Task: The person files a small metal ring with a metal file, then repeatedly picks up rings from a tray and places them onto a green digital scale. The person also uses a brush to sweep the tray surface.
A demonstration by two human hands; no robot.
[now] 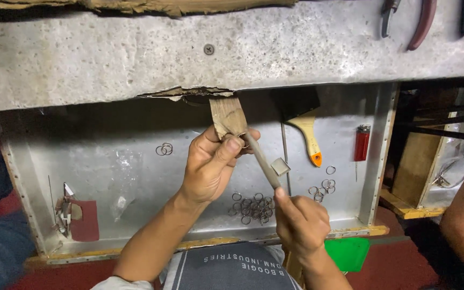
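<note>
Filing is the step in hand: my left hand point(210, 166) pinches a small piece against the wooden bench peg point(227, 117), fingers closed on it, while my right hand point(302, 223) grips a flat file point(261, 160) laid across it. Loose metal rings point(254, 207) lie in the metal tray point(135, 177) just below. Next stroke, I judge, needs steady pressure.

open tray floor lies left of the left hand point(210, 169), up to the red pad point(85, 220). to the right, loose rings point(253, 208), a brush point(306, 134) and red lighter point(362, 143) crowd the way (the bench edge point(135, 59) overhangs behind).
</note>
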